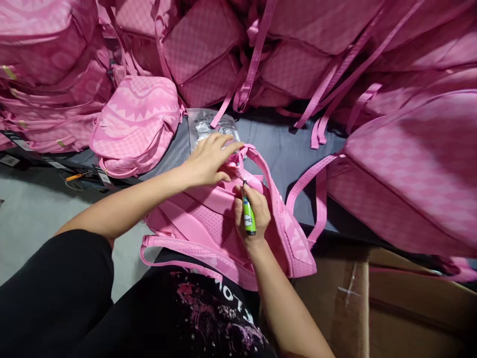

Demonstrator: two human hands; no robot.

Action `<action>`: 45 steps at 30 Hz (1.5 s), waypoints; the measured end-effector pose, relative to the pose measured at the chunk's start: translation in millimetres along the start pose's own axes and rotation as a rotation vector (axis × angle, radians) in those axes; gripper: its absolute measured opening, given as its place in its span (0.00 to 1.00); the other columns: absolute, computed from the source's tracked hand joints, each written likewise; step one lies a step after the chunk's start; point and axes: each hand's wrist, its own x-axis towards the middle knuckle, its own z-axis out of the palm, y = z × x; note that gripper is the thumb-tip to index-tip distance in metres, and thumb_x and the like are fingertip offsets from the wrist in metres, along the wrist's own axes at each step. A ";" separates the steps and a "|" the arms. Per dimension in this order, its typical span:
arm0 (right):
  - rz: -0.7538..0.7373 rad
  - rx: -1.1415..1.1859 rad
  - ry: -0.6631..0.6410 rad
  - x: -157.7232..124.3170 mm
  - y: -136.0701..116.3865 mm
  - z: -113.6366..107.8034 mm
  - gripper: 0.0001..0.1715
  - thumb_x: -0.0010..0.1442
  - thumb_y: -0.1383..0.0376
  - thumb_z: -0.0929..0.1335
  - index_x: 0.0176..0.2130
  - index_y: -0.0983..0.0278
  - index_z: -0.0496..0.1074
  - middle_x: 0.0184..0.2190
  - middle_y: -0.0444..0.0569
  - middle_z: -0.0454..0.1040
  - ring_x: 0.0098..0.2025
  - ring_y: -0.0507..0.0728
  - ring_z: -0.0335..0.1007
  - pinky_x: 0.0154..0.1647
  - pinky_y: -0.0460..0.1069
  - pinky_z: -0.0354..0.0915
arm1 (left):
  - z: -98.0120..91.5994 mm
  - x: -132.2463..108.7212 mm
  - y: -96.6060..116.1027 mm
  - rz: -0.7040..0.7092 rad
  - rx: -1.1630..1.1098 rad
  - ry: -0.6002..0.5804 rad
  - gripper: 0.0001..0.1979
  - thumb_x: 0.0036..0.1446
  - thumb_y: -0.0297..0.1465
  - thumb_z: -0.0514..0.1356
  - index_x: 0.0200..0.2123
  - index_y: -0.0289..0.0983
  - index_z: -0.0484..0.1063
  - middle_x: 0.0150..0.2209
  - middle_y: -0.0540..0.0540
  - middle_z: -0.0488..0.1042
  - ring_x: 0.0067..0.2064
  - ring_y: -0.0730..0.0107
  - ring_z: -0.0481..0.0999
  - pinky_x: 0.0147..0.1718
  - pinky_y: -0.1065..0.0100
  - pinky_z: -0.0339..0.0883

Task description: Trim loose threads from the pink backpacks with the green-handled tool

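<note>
A pink backpack (197, 209) rests at the table's front edge against my body, its perforated back panel up. My right hand (257, 211) is closed around a green marker (248, 216) with black ends. The marker's upper end sits close to the bag's top, beside the pink handle loop (261, 161). My left hand (210, 161) is spread over the upper edge of the backpack, fingers stretched out and fingertips near the loop. Just beyond that hand lies a clear plastic bag (197, 122) with print on it.
Several pink backpacks (204, 44) are piled along the back. A small pink backpack (139, 119) lies to the left, a large checkered one (417, 164) to the right. An orange-handled tool (76, 176) is at the left table edge. At lower right stands an open cardboard box (346, 308).
</note>
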 end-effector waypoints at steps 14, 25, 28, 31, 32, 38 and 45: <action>0.128 -0.023 -0.206 -11.6 -3.6 1.7 0.21 0.65 0.64 0.67 0.57 0.60 0.68 0.43 0.52 0.78 0.45 0.61 0.76 0.47 0.57 0.71 | 42.1 11.0 -16.5 0.169 0.157 -0.165 0.57 0.51 0.46 0.68 0.73 0.32 0.39 0.68 0.31 0.57 0.67 0.41 0.57 0.63 0.46 0.49; 0.162 0.099 -0.246 -7.5 -3.2 0.2 0.21 0.65 0.66 0.67 0.58 0.61 0.69 0.45 0.54 0.78 0.44 0.61 0.75 0.46 0.58 0.73 | 43.8 3.2 -6.8 0.126 0.227 -0.205 0.51 0.58 0.41 0.60 0.74 0.33 0.32 0.70 0.32 0.52 0.66 0.45 0.58 0.61 0.48 0.54; 0.207 0.088 -0.262 -10.1 -2.4 -0.2 0.23 0.66 0.66 0.67 0.59 0.59 0.67 0.47 0.53 0.78 0.46 0.61 0.76 0.49 0.59 0.74 | 42.9 2.0 -5.0 0.096 0.226 -0.197 0.48 0.59 0.36 0.58 0.74 0.34 0.34 0.70 0.33 0.54 0.66 0.47 0.59 0.61 0.50 0.55; 0.383 0.177 -0.229 -12.8 -1.5 -0.3 0.26 0.66 0.63 0.67 0.61 0.60 0.63 0.49 0.55 0.77 0.48 0.61 0.78 0.49 0.59 0.74 | 45.7 1.3 -3.4 0.055 0.219 -0.189 0.49 0.58 0.36 0.60 0.74 0.36 0.35 0.71 0.34 0.51 0.68 0.47 0.56 0.62 0.48 0.53; 0.437 0.198 -0.222 -12.1 -0.9 -1.1 0.25 0.66 0.62 0.68 0.60 0.61 0.63 0.49 0.56 0.77 0.48 0.61 0.78 0.48 0.58 0.75 | 46.6 1.2 -2.5 0.031 0.217 -0.190 0.50 0.57 0.37 0.62 0.74 0.36 0.35 0.72 0.34 0.49 0.69 0.46 0.54 0.63 0.47 0.52; 0.432 0.169 -0.488 24.0 3.7 -12.1 0.15 0.65 0.56 0.68 0.48 0.61 0.76 0.44 0.52 0.81 0.45 0.61 0.78 0.50 0.58 0.71 | 45.7 5.1 0.2 -0.112 0.200 -0.252 0.54 0.54 0.40 0.66 0.74 0.35 0.37 0.74 0.33 0.43 0.67 0.42 0.56 0.60 0.49 0.56; 0.498 0.074 -0.787 60.9 3.6 -1.4 0.12 0.63 0.60 0.66 0.40 0.60 0.79 0.36 0.47 0.82 0.38 0.61 0.79 0.43 0.56 0.70 | 40.7 7.2 -13.7 -0.064 0.151 -0.305 0.49 0.57 0.37 0.65 0.74 0.37 0.41 0.73 0.33 0.44 0.65 0.43 0.60 0.58 0.51 0.59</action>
